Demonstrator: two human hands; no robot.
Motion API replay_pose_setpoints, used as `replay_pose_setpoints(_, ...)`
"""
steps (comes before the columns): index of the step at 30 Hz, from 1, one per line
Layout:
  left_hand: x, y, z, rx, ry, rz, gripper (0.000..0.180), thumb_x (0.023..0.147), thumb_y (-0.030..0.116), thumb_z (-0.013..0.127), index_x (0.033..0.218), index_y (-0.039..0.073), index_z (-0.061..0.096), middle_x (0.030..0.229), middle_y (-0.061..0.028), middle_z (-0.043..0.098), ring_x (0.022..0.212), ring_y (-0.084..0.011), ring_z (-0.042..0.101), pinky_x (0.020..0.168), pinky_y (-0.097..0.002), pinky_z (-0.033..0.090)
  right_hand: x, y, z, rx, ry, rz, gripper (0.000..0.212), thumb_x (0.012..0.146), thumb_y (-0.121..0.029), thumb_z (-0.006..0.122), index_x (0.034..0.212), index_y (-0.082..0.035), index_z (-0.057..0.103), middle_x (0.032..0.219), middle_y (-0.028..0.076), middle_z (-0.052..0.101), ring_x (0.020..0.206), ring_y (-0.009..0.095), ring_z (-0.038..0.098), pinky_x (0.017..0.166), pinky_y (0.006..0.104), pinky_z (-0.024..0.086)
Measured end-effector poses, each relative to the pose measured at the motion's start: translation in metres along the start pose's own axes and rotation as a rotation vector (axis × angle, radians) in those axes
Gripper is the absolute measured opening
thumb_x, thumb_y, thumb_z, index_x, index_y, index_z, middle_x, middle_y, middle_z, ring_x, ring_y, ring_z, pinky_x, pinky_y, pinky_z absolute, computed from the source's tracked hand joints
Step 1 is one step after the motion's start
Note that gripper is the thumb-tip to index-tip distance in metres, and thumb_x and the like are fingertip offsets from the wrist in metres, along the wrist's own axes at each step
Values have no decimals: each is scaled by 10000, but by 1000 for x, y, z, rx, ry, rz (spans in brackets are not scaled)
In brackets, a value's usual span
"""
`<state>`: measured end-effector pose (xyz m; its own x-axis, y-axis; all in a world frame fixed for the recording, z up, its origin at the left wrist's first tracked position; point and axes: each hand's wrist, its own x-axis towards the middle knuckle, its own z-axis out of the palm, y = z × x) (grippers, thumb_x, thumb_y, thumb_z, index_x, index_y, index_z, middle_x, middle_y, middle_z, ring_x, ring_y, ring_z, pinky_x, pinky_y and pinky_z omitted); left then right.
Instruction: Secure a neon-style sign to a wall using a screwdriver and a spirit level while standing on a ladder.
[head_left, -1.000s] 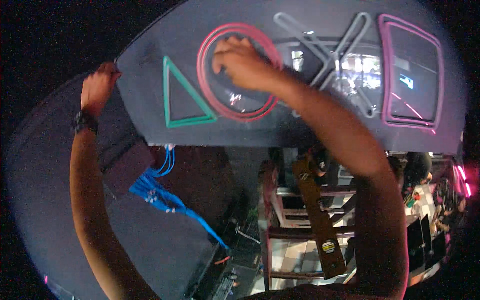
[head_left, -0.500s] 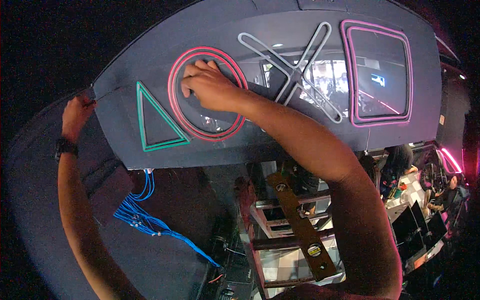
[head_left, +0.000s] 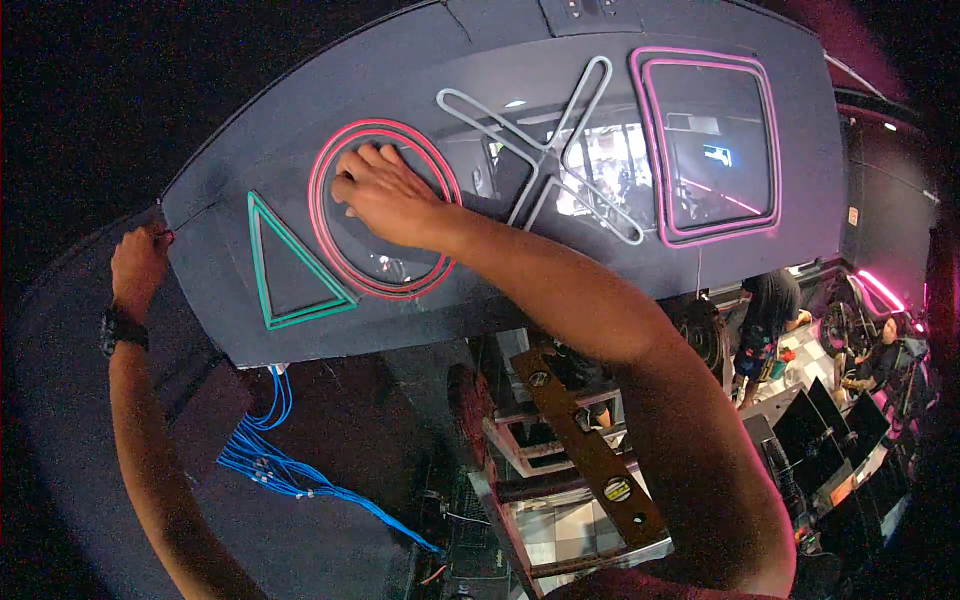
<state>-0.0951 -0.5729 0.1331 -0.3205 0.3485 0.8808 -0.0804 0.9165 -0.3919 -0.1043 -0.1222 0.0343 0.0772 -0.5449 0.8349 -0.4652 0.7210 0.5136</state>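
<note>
A large dark panel [head_left: 600, 275] carries tube-like outlines: a green triangle [head_left: 262, 275], a red double ring [head_left: 440, 170], a pale cross [head_left: 500, 120] and a pink square [head_left: 655, 150]. My right hand [head_left: 388, 200] rests against the panel inside the red ring. Its fingers are curled and their tips are hidden, so anything in them cannot be made out. At the panel's left end, my left hand [head_left: 138, 265] is closed around a thin-shafted tool [head_left: 190, 222]. The dark shaft points toward the panel; the handle is mostly hidden by my fingers.
Blue cables [head_left: 270, 460] hang from the panel's lower left edge. Below my right arm, a brown spirit level [head_left: 580, 435] lies across a ladder [head_left: 500, 490]. Dark monitors [head_left: 810, 440] and people [head_left: 770, 315] are farther below at the right.
The view has shifted, so the panel and its shapes appear farther left and mostly lower. My right hand stays inside the red ring, and my left hand stays at the panel's left end.
</note>
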Motion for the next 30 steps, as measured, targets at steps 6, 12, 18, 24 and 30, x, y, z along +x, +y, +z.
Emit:
replay_pose_setpoints(6,0,16,-19,-91,23,-24,257,955,305,693,977,50,719,891,-201,717,884,-451,694,737,-538,551,7,-2,3,-73,90,26,360,783,-196,796,1103,-83,676,1220,90,574,1163,301,520,930,447,398)
replay_pose_setpoints(12,-2,8,8,62,-79,-43,267,953,278,686,929,13,705,845,-217,711,877,-430,706,733,-529,555,4,0,1,-133,38,49,367,812,-200,792,1127,-63,663,1246,90,571,1175,308,509,927,463,398)
replay_pose_setpoints(18,-21,-18,20,273,-21,119,233,1011,259,581,1174,104,637,925,-160,740,874,-349,727,701,-499,551,15,-8,14,-162,52,24,427,820,-231,792,1197,-81,658,1259,91,571,1170,306,522,923,472,410)
replay_pose_setpoints(24,-6,-11,41,106,-82,224,300,1001,286,567,1208,88,656,952,-187,750,887,-395,728,787,-492,583,5,6,1,-132,8,9,437,823,-237,787,1213,-82,664,1285,122,573,1205,333,543,947,498,434)
replay_pose_setpoints(30,9,-44,21,-337,-182,203,298,969,317,653,1145,104,766,1003,-184,758,925,-375,733,778,-431,573,7,4,11,-106,22,-14,404,836,-199,787,1210,-98,674,1280,99,570,1220,312,529,954,481,420)
